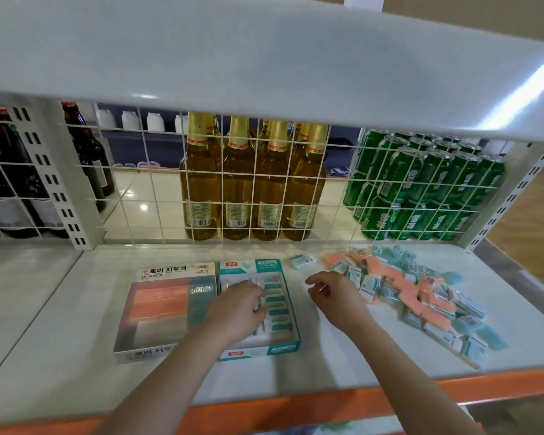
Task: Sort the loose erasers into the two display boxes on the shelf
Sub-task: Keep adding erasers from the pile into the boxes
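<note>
Left hand: the left hand (pixel 237 309) lies over the teal cardboard display box (pixel 258 309), fingers curled down onto the rows of teal-sleeved erasers (pixel 277 306) inside; whether it pinches one I cannot tell.
Right hand: the right hand (pixel 333 296) hovers above the white shelf (pixel 327 356) with fingers loosely curled, holding nothing I can see.
Boxes: two, touching side by side; the pink-and-grey cardboard display box (pixel 167 312) sits just left of the left hand.
Loose erasers: a heap of pink and teal wrapped erasers (pixel 421 296) begins just beside the right hand's fingertips and runs away to its right; too jumbled to count. One single teal-sleeved eraser (pixel 301 260) lies apart, beyond the gap between the hands.
Open room: bare shelf between the hands, and nearer than both boxes up to the orange shelf front edge (pixel 296 409).
Far edge: a white wire grid (pixel 264 177) stands beyond both hands.
</note>
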`<state>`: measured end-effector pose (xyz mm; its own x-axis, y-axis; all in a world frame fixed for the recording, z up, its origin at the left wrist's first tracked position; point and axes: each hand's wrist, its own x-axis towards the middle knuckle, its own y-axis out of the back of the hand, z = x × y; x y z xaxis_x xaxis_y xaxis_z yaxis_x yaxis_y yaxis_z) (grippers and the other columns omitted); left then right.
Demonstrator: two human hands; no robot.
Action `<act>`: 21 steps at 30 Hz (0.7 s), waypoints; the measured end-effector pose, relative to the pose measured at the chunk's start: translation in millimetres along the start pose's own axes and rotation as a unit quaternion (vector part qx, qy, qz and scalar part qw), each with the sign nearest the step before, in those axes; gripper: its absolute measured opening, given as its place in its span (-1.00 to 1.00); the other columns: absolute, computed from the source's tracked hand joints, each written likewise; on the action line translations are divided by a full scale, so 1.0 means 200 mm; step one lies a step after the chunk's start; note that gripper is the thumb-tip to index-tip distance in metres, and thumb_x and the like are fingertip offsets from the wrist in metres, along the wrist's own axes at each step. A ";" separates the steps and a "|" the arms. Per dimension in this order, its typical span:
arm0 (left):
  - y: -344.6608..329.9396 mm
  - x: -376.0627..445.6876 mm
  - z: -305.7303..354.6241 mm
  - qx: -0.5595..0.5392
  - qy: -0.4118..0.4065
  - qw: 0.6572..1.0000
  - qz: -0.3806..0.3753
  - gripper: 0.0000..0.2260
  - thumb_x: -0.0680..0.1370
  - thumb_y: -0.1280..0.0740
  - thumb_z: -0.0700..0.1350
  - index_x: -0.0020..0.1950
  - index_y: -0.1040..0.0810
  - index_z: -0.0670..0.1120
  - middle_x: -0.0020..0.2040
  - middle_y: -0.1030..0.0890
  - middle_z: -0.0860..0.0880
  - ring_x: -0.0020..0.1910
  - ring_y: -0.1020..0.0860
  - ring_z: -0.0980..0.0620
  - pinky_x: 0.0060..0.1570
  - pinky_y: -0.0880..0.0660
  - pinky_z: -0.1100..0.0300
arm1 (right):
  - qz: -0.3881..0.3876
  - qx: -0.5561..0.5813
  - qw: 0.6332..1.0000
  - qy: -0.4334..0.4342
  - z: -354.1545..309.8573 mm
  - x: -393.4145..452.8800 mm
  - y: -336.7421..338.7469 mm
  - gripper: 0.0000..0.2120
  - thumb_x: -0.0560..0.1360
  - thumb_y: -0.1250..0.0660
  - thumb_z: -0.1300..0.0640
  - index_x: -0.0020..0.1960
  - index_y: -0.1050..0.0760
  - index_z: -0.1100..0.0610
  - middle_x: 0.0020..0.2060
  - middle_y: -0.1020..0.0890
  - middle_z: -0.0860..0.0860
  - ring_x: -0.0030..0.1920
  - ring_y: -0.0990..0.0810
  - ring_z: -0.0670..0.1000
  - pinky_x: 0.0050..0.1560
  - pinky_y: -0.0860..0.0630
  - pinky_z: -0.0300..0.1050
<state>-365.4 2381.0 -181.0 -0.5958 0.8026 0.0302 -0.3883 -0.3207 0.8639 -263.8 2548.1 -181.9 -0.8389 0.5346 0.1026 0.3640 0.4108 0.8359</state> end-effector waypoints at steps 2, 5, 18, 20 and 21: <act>-0.01 0.03 0.00 0.007 0.008 1.000 0.010 -0.70 0.57 -0.23 -0.07 0.29 -0.46 -0.05 0.24 -0.47 0.01 0.12 -0.48 0.06 0.13 -0.48 0.16 | -0.005 -0.003 1.000 -0.008 0.02 0.04 0.00 -0.74 0.52 -0.27 0.17 0.19 -0.51 0.08 0.08 -0.56 0.05 -0.10 -0.48 -0.07 -0.05 -0.40 -0.27; -0.04 0.08 -0.01 0.041 0.008 0.999 0.024 -0.68 0.57 -0.22 -0.04 0.32 -0.43 -0.04 0.25 -0.43 0.02 0.17 -0.43 0.06 0.16 -0.44 0.16 | -0.011 -0.021 0.999 -0.022 0.03 0.11 0.00 -0.65 0.52 -0.26 0.17 0.30 -0.43 0.08 0.23 -0.49 0.04 0.10 -0.50 -0.01 0.10 -0.39 -0.22; -0.09 0.13 -0.03 0.060 0.002 0.996 0.059 -0.79 0.58 -0.19 -0.01 0.07 -0.57 -0.03 0.02 -0.47 0.04 -0.04 -0.44 0.12 -0.02 -0.44 0.26 | -0.085 -0.097 0.992 -0.011 0.00 0.29 -0.05 -0.69 0.59 -0.10 0.16 0.30 -0.40 0.15 0.26 -0.46 0.10 0.23 -0.46 0.07 0.16 -0.37 -0.18; -0.09 0.12 -0.03 0.055 -0.002 0.996 0.064 -0.80 0.58 -0.19 -0.01 0.07 -0.56 -0.02 0.03 -0.46 0.06 -0.05 -0.42 0.14 -0.06 -0.42 0.30 | -0.061 -0.097 0.993 -0.021 0.02 0.27 -0.05 -0.73 0.58 -0.13 0.16 0.23 -0.47 0.12 0.18 -0.52 0.08 0.12 -0.51 0.05 0.07 -0.41 -0.18; -0.09 0.12 -0.03 0.053 -0.003 0.996 0.066 -0.81 0.58 -0.19 -0.01 0.07 -0.56 -0.01 0.03 -0.46 0.06 -0.06 -0.42 0.15 -0.08 -0.40 0.32 | -0.053 -0.093 0.994 -0.031 0.03 0.26 -0.05 -0.74 0.55 -0.15 0.16 0.20 -0.49 0.10 0.17 -0.52 0.06 0.10 -0.51 0.04 0.06 -0.43 -0.17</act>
<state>-377.6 2403.4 -200.0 -0.6324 0.7600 0.1499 -0.2302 -0.3691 0.9004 -309.6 2576.4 -187.9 -0.8401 0.5420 -0.0207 0.1883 0.3273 0.9260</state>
